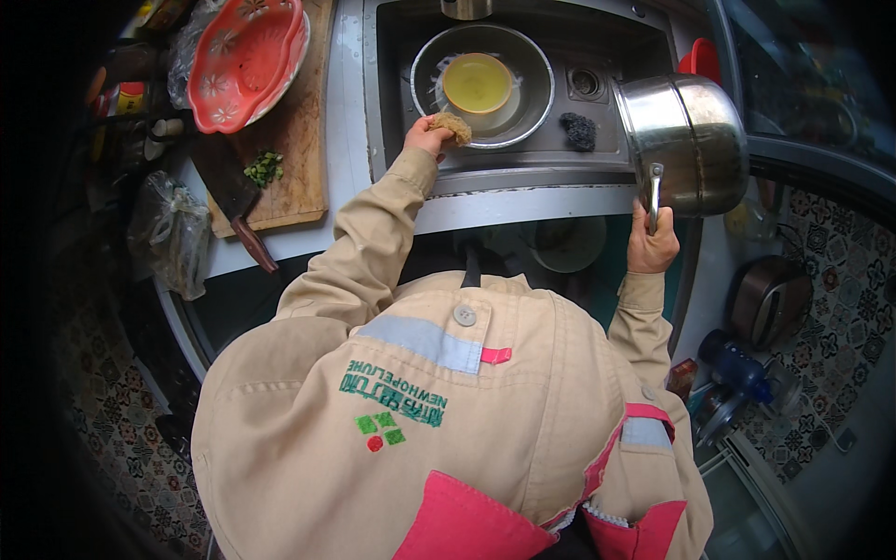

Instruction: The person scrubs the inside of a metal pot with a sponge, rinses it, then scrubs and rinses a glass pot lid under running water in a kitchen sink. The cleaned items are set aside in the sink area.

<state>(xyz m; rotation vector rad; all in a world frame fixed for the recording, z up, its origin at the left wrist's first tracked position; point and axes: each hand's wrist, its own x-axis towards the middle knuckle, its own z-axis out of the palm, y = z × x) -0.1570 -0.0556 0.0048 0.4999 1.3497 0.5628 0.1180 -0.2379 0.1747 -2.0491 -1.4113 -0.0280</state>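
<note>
My left hand [425,136] pinches a tan scrubbing pad [453,128] at the near rim of a metal basin [539,115]. The basin stands in the sink [609,150] and holds some liquid. In it is a round, orange-rimmed bowl [477,82] with yellowish liquid inside. On the right, my right hand [652,238] grips the side handle of a stainless steel pot [707,140], which is tilted over the sink's right edge; its inside is hidden. A dark scouring pad [578,131] lies on the sink floor between basin and pot, near the drain [584,82].
Left of the sink, a wooden cutting board [301,189] carries a cleaver [227,178], chopped greens [264,169] and a red patterned basket [245,63]. A knotted plastic bag [171,231] lies beside it. The faucet [466,8] reaches over the sink's back. A red object [701,61] stands behind the pot.
</note>
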